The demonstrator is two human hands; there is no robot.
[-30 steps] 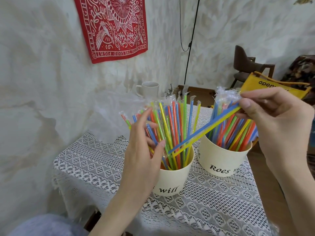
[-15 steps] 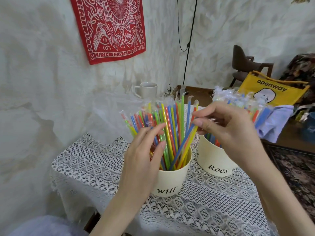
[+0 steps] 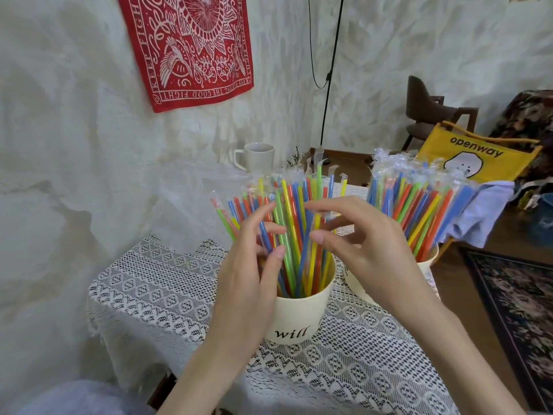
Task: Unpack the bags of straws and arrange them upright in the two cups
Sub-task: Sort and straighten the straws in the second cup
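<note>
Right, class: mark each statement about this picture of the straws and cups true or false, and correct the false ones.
1. Both hands are at the straws in the near cup. True.
2. The near cup lies on its side. False: it stands upright on the lace cloth.
3. The far cup is empty. False: it holds many wrapped straws.
4. A mug stands behind the cups. True.
5. The right hand holds a lone straw in the air. False: its fingers are among the near cup's straws, as are those of the left hand.
</note>
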